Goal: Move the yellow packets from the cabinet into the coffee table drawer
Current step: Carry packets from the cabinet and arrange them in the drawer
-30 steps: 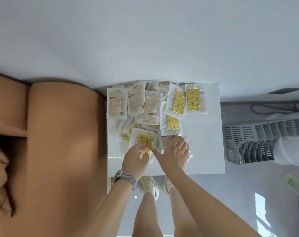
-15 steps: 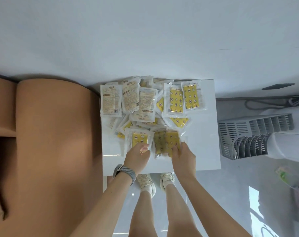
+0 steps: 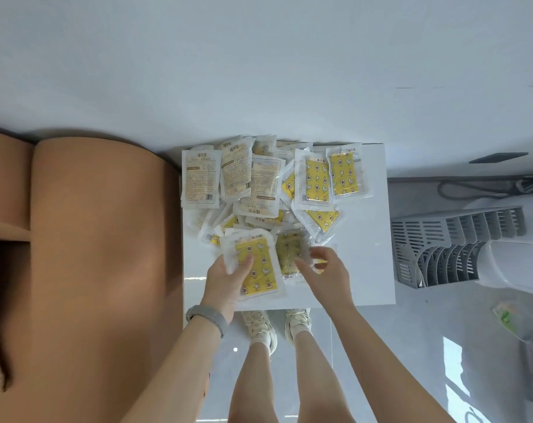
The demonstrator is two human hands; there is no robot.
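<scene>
white cabinet top [image 3: 363,264], left hand [image 3: 225,282] gripping packet [image 3: 256,264] (thumb on top)

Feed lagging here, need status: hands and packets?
Left hand holds one yellow star-print plastic packet. Right hand pinching a second packet. Rest heaped on white cabinet top. Nothing in the way.

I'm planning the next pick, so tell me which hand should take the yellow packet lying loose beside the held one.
Right. The left hand already grips a yellow packet, so it is occupied. The right hand hovers with curled fingers directly over the loose packet on the white cabinet top, probably the shorter reach.
</scene>
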